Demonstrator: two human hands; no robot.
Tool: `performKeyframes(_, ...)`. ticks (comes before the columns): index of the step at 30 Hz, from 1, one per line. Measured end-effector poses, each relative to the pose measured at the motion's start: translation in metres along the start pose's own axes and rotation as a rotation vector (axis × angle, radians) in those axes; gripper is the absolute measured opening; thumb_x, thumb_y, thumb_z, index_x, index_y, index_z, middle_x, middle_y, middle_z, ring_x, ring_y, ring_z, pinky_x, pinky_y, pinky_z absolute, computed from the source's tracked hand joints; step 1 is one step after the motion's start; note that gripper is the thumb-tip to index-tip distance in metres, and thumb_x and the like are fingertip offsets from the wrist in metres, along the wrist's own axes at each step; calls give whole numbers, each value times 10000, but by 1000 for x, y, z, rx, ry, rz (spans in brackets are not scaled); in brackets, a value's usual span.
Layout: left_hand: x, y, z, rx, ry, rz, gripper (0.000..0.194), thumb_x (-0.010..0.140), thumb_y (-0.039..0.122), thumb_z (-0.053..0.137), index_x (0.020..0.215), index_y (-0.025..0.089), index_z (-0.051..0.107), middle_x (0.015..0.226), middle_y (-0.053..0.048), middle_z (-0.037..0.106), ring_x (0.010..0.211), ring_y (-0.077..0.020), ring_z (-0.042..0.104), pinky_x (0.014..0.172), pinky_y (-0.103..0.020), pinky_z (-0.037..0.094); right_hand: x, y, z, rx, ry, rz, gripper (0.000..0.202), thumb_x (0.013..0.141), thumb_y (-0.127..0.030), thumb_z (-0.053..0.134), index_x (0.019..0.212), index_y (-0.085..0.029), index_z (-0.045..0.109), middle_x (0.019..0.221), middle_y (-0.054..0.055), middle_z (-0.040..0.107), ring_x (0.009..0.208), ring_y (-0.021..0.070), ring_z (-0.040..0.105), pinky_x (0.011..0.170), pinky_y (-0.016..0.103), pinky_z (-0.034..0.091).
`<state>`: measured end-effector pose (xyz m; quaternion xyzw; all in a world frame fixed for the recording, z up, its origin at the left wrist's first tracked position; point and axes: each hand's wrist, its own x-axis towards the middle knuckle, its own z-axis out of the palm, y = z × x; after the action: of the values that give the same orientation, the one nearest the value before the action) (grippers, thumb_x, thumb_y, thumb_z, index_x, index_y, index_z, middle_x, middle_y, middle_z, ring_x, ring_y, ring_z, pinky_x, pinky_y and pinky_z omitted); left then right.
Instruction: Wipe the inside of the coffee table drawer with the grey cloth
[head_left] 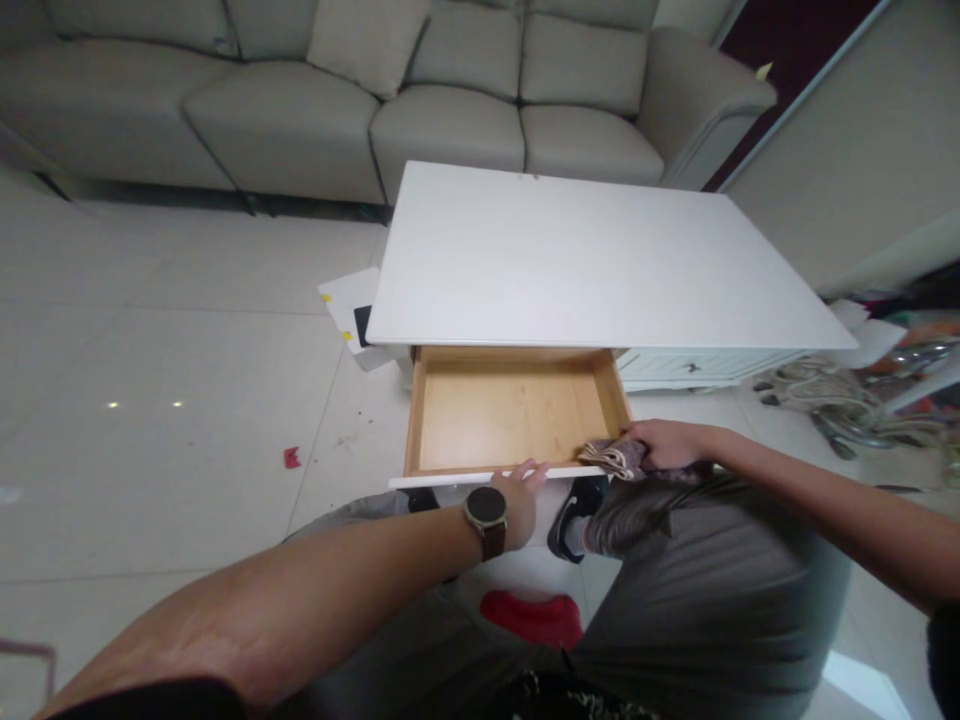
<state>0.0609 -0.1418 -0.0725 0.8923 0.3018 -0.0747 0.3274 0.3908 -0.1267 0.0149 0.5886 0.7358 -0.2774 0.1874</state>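
A wooden drawer (495,410) is pulled out of the white coffee table (585,260), its bare inside facing up at me. My left hand (517,502), with a watch at the wrist, grips the drawer's white front edge, fingers hooked over the top. At the drawer's near right corner, my right hand (664,443) is closed around a bunched, brownish patterned cloth (616,458). Part of that cloth lies over the corner and inside the drawer; the rest hangs below the hand. The right fingertips are partly hidden.
A grey sofa (450,130) stands behind the table. A white box (352,300) sits by the table's left side. The floor holds a red scrap (291,457). Below me is a red object (531,617). Cluttered items (825,400) lie at the right.
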Motion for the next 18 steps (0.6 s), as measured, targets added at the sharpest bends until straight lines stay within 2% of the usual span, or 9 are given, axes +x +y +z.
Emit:
performKeyframes(2,-4,1,-6,35,-32,-11,705,893,154,527,1562,357,431,1652,-28,394,1535,-275,332,1174,-492,410,-14,-9,8,48,-65,-81,630,669,-174,682,1279,-323,726,1125,113,697,988,287,650,906,412,501)
performKeyframes(4,-8,3,-20,54,-65,25,676,893,142,531,1546,304,460,1655,-51,388,1532,-285,335,1180,-502,400,-22,-25,19,51,-17,-138,837,689,-197,691,1493,-370,538,1281,126,625,1121,298,608,980,442,477)
performKeyframes(6,-10,4,-47,86,-147,102,630,874,168,584,1497,243,526,1610,-103,456,1474,-309,432,1140,-463,445,-22,-48,32,-25,74,-181,925,724,-239,697,1587,-366,389,1384,151,541,1231,326,535,1015,486,463)
performKeyframes(8,-9,3,-83,133,-254,117,520,855,210,628,1374,186,643,1424,-176,633,1267,-330,632,1013,-421,533,-12,-77,43,-132,160,-209,895,761,-257,687,1592,-353,369,1390,169,516,1278,364,472,994,515,478)
performKeyframes(10,-7,-4,-121,183,-309,-2,331,897,214,554,1143,134,760,1146,-215,755,1032,-332,735,871,-406,571,5,-111,52,-204,226,-194,880,768,-244,688,1581,-355,368,1354,173,529,1217,371,488,888,487,531)
performKeyframes(13,-5,-30,-165,259,-206,-167,323,897,176,505,1041,81,779,1120,-257,750,1017,-337,730,845,-390,552,39,-168,61,-240,309,-224,827,798,-237,680,1559,-355,379,1282,183,566,1120,367,523,739,439,555)
performKeyframes(15,-7,-53,-179,270,-172,-262,352,912,170,460,1031,85,780,1139,-240,751,1019,-300,722,870,-358,529,63,-208,65,-233,393,-250,678,881,-199,577,1521,-357,419,1233,184,593,1071,353,539,680,421,545)
performKeyframes(18,-14,-85,-185,229,-165,-338,351,930,219,461,1038,105,774,1143,-188,762,1016,-250,702,888,-301,500,94,-266,67,-193,482,-310,533,971,-220,460,1485,-360,449,1204,162,618,1039,329,553,673,418,533)
